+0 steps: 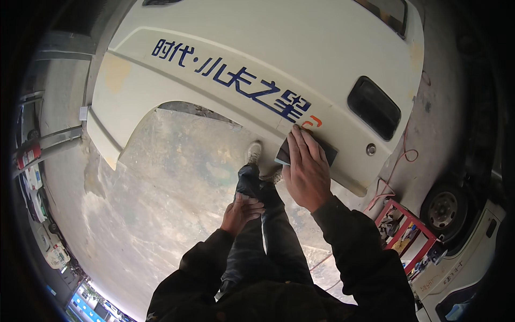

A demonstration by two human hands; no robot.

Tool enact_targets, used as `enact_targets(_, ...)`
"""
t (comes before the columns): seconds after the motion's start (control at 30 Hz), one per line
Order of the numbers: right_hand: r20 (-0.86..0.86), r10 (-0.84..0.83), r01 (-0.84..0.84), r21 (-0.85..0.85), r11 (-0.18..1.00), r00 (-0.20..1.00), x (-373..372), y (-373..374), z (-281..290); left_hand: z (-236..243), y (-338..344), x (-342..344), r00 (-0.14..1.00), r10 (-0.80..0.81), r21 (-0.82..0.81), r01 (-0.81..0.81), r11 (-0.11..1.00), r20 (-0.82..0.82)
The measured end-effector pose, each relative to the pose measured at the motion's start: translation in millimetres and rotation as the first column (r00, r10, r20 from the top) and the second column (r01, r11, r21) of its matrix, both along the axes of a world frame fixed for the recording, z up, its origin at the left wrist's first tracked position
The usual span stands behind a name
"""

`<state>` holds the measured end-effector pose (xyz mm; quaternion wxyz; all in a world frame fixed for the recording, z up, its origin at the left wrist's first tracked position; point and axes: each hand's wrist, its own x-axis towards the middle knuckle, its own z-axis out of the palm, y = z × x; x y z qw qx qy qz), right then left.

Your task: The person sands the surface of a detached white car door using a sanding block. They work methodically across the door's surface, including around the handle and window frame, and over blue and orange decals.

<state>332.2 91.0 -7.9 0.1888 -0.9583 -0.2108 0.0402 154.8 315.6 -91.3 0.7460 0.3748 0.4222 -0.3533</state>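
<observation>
A white vehicle body panel [209,67] with dark blue lettering stretches in front of me. My right hand [307,170] lies with its fingers stretched over a dark, flat sanding pad [328,152] and presses it against the panel's lower part. The pad sits just below a small orange mark [313,122], by the right end of the lettering. My left hand [241,213] hangs in front of my legs near the knee, its fingers stretched out and nothing visible in it. The face of the pad against the panel is hidden.
A dark recessed door handle [374,107] and a round lock [371,149] are right of the pad. At the lower right stands a red tool cart [410,236] beside a wheel [444,209] of another vehicle. A reddish hose [382,188] runs over the concrete floor [166,198].
</observation>
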Motion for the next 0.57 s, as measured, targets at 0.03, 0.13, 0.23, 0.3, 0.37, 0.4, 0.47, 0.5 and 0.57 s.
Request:
enact_targets(0.03, 0.006, -0.014, 0.014, -0.018, 1.000, 1.000, -2.6, 1.9, 0.6, 0.5, 8.1, -8.2, 1.000, 0.014, 0.015, -0.013, 1.000, -0.014)
enact_targets(0.13, 0.022, -0.016, 0.015, 0.015, 1.000, 1.000, 5.6, 24.6, -4.7, -3.1, 23.7, -28.0, 1.000, 0.015, 0.043, -0.016, 0.999, 0.010)
enact_targets(0.23, 0.016, -0.002, 0.000, 0.086, 0.996, 1.000, 20.5, 35.0, -7.6, 0.1, 19.6, -24.7, 0.997, -0.039, 0.044, 0.036, 0.998, 0.070)
enact_targets(0.3, -0.032, 0.056, -0.052, 0.117, 0.992, 0.998, 1.7, 5.0, -3.5, 10.5, 24.2, -34.7, 0.995, -0.069, 0.063, 0.064, 0.996, 0.078)
enact_targets(0.37, -0.062, 0.075, -0.068, 0.105, 0.992, 0.995, -22.5, -35.2, 7.2, 21.2, 39.6, -45.3, 0.993, -0.082, 0.108, 0.072, 0.992, 0.090)
enact_targets(0.4, -0.088, 0.060, -0.053, 0.077, 0.996, 0.994, -44.4, -57.4, 9.6, 26.9, 48.1, -56.4, 0.995, -0.066, 0.141, 0.055, 0.988, 0.073)
enact_targets(0.47, -0.105, 0.016, -0.021, -0.051, 0.998, 0.994, -74.7, -101.9, 17.3, 36.2, 65.9, -67.9, 0.997, -0.048, 0.191, 0.035, 0.981, 0.063)
enact_targets(0.5, -0.097, -0.003, -0.001, -0.037, 0.999, 0.995, -80.9, -107.1, 15.0, 45.9, 75.4, -71.7, 0.996, -0.066, 0.228, 0.052, 0.972, 0.054)
enact_targets(0.57, -0.067, -0.039, 0.039, -0.002, 0.999, 0.997, -81.5, -103.7, 5.3, 48.0, 96.4, -91.7, 0.996, -0.077, 0.267, 0.063, 0.962, 0.044)
